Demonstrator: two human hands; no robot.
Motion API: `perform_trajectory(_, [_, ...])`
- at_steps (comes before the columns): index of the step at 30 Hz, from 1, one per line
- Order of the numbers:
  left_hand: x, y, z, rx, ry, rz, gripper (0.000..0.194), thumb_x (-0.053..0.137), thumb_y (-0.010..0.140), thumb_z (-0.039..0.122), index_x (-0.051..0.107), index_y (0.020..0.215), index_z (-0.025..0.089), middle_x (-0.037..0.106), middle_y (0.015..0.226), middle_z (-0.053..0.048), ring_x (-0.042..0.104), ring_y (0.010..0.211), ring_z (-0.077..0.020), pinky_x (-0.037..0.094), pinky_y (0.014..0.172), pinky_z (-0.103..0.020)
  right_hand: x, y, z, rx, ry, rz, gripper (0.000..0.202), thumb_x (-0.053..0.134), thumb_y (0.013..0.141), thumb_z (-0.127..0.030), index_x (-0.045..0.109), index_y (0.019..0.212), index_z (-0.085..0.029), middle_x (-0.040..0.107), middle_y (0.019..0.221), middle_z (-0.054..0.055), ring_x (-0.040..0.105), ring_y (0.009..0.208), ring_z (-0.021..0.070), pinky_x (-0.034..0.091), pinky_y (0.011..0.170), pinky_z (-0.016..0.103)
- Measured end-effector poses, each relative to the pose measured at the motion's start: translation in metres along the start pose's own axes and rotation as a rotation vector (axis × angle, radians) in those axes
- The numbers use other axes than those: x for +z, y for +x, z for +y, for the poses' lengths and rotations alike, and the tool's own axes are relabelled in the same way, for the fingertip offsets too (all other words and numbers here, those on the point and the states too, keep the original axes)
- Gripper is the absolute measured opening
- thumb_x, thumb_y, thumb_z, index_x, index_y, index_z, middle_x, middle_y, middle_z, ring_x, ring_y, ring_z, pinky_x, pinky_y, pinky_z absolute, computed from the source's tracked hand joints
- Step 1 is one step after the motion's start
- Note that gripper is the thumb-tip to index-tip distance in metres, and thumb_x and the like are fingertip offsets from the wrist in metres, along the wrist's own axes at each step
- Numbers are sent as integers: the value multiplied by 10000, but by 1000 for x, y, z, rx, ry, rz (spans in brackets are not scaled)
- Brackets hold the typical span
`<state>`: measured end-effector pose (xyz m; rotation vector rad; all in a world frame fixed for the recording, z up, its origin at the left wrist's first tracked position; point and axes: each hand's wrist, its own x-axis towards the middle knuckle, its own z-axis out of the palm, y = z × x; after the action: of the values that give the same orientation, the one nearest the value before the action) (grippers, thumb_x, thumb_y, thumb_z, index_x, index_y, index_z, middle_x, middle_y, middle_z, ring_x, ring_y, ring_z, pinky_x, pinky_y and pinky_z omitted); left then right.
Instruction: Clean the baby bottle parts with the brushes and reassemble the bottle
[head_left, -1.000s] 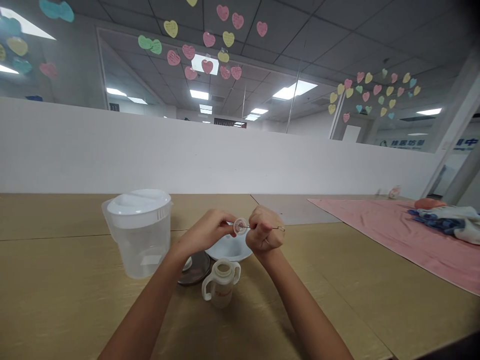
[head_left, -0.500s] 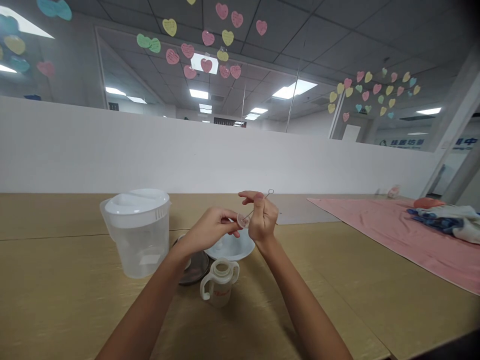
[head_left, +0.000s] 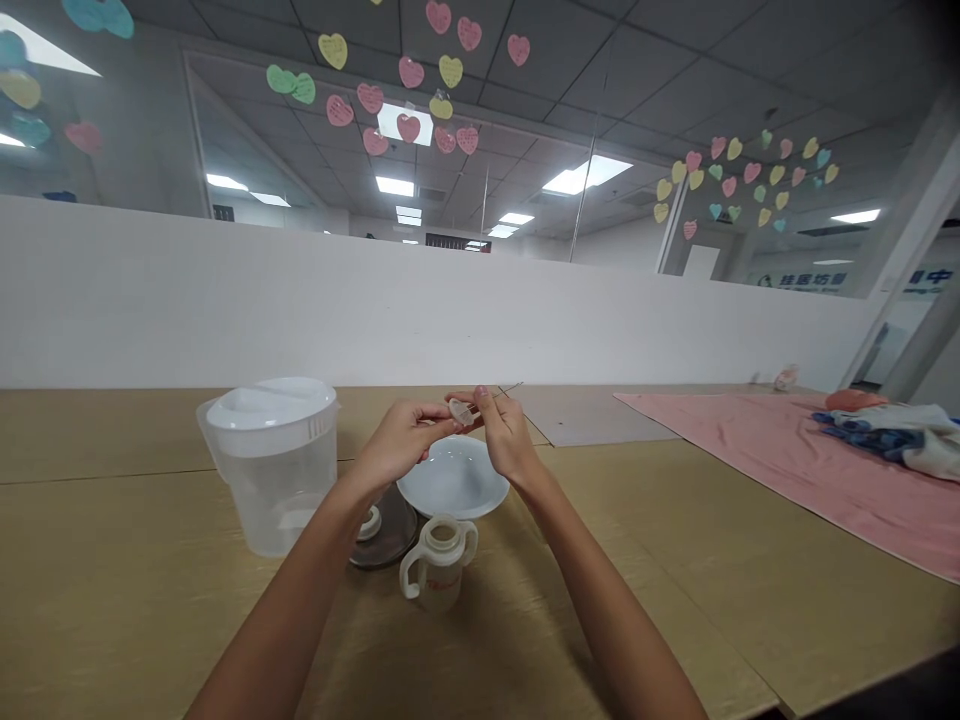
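My left hand (head_left: 399, 440) pinches the rim of a small clear bottle nipple (head_left: 460, 411) above the white bowl (head_left: 459, 497). Close beside it, my right hand (head_left: 507, 432) grips a thin wire brush (head_left: 513, 388), its wire end sticking out behind the fingers toward the right. The brush's front part points at the nipple; whether it goes inside I cannot tell. Below my hands, a lidless two-handled baby bottle (head_left: 441, 572) stands upright on the table. To its left a white ring cap (head_left: 369, 524) rests on a dark round plate (head_left: 394, 540), partly hidden by my left forearm.
A translucent lidded pitcher (head_left: 281, 475) stands left of my left arm. On the right, a pink cloth (head_left: 765, 450) covers part of the table (head_left: 637, 580), with folded clothes (head_left: 892, 435) on it. A low white wall (head_left: 420, 310) runs behind the table.
Both hands have shifted left and slightly up with the nipple and brush. My right hand has turned, and the wire now slants lower. More of the bowl shows.
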<state>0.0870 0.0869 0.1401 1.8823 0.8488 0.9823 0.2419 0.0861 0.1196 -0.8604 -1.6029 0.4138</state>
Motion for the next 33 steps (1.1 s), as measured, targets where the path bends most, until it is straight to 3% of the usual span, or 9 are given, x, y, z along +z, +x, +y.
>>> perform_trajectory(6, [1,2,-3,3,35,-22,276,561,740,397,670,772,145,432,477,59,324,431,-61,254,422,-189,5,-1,3,50,-15,-78,574,322,892,-565,675,1034,-135,682,920,94,610,739,159,488,638,270])
perform_trajectory(10, [2,3,-4,79,101,-15,315,504,781,416,661,752,144,426,437,57,386,422,-76,283,432,-190,2,1,1,37,-18,-93,504,347,893,-538,615,1139,-190,664,951,73,599,752,145,495,613,252])
perform_trajectory(14, [4,3,-6,58,169,-47,370,461,804,455,668,792,148,428,416,58,400,402,-81,284,424,-191,-11,5,-9,3,70,43,479,418,868,-520,513,1235,-227,652,937,52,582,657,113,495,551,228])
perform_trajectory(18, [7,1,-5,64,190,-114,408,448,810,487,667,774,145,452,439,48,426,416,-85,307,432,-194,-22,5,-21,-85,-60,127,438,477,857,-452,505,1249,-259,658,945,37,576,660,104,488,553,215])
perform_trajectory(23, [7,0,-6,88,158,-155,395,444,819,465,660,765,138,568,575,3,468,458,-83,346,436,-193,-21,1,-27,-167,-199,73,287,477,862,-368,657,1037,-228,675,947,38,584,695,113,490,559,218])
perform_trajectory(25, [7,2,-8,91,134,-153,398,444,815,479,654,786,143,623,694,-19,489,480,-83,352,426,-192,-18,0,-27,-187,-225,100,288,458,870,-332,636,1072,-230,677,930,32,579,669,103,487,566,215])
perform_trajectory(29, [4,6,-16,69,157,-154,415,443,803,508,648,824,148,660,844,-47,502,494,-82,340,406,-190,-14,-1,-25,-172,-206,136,415,443,870,-288,445,1284,-250,675,897,18,570,612,92,477,562,210])
perform_trajectory(33, [3,6,-19,47,183,-160,415,438,802,505,656,850,155,661,821,-48,506,513,-94,337,410,-191,-12,-1,-23,-136,-218,113,332,457,860,-300,516,1179,-231,676,875,26,575,626,102,466,541,206])
